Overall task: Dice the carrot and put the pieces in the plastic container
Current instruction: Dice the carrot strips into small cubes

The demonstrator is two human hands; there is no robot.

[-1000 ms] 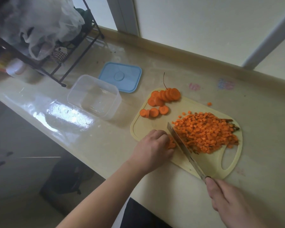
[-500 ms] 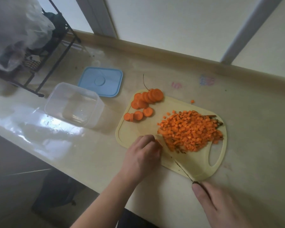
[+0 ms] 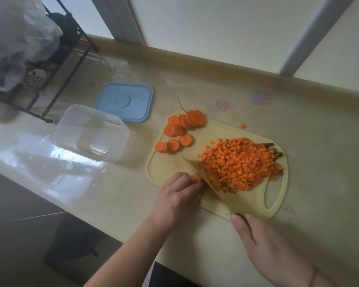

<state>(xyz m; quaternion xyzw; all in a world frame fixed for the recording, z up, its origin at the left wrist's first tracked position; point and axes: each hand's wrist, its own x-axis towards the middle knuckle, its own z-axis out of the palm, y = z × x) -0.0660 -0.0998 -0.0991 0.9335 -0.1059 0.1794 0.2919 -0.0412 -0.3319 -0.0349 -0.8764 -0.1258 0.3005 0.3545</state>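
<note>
Knife (image 3: 205, 183) now tilted flat against diced pile (image 3: 240, 164), right hand (image 3: 263, 241) gripping handle. Left hand (image 3: 180, 195) pinches carrot bit on board (image 3: 278, 204), fingertips beside blade: nick risk. Container (image 3: 89, 131) empty, left.

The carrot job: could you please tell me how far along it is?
Done: a large pile of diced carrot sits on the cutting board. In hand: the left hand holds a carrot piece against the knife gripped by the right hand. Left: the carrot slices, and the plastic container holds no carrot.
</note>
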